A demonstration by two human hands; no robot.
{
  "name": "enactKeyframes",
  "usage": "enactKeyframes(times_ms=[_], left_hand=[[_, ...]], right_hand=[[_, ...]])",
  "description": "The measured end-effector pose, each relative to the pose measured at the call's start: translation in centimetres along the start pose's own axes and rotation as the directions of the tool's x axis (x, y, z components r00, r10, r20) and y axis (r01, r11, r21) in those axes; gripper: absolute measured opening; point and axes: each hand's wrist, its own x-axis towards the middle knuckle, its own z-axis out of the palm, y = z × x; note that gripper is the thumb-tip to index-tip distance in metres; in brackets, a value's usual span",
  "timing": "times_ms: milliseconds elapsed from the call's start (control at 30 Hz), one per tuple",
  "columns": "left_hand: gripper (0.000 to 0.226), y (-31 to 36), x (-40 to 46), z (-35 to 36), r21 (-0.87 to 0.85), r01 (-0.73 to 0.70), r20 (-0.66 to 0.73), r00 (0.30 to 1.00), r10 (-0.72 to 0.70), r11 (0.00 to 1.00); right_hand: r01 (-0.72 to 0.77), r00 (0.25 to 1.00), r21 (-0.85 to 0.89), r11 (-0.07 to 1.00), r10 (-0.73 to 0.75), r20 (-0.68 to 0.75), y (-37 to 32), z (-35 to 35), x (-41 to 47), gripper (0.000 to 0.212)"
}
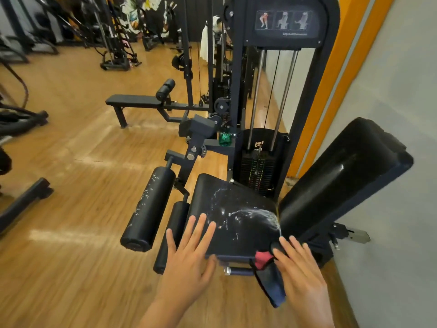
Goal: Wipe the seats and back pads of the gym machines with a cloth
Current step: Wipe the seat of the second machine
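The person's bare left hand (189,254) and bare right hand (299,268) show no gloves, rings or watches. Both forearms are uncovered to the frame's bottom edge, with no sleeve in view.

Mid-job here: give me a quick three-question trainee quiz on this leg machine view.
1. True or false: the seat shows white streaks.
2. Which hand has the cloth under it? A) left hand B) right hand
3. Fill in: the green bottle sits on the machine frame beside the ____ stack.

Key: 1 true; 2 B; 3 weight. The back pad stands tilted right of the seat.
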Motion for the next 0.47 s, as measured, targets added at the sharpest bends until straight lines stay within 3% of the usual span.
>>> enactKeyframes(times_ms=[100,267,333,467], left_hand=[[0.075,-2.3,4.2,1.0,0.022,0.024,0.002,1.0,-0.024,0.999],[0.073,-4.9,10.3,2.4,0.053,0.033,0.019,0.999,-0.034,0.998],[0.073,-5.5,12.5,3.3,0.072,0.023,0.038,0.999,-0.026,0.997],[0.073,-6.7,16.9,6.0,0.134,0.003,0.094,0.995,-0.015,0.991]], right_hand=[[-0.039,0.999,0.059,0.997,0.038,0.023,1.7,3.4,4.5,0.039],[-0.138,0.99,0.158,0.978,0.137,0.018,4.1,7.9,10.8,0.023],[-0.196,0.981,0.195,0.961,0.192,0.04,4.8,9.3,12.9,0.026],[-0.463,0.886,0.312,0.83,0.432,0.168,6.9,12.3,16.3,0.032]])
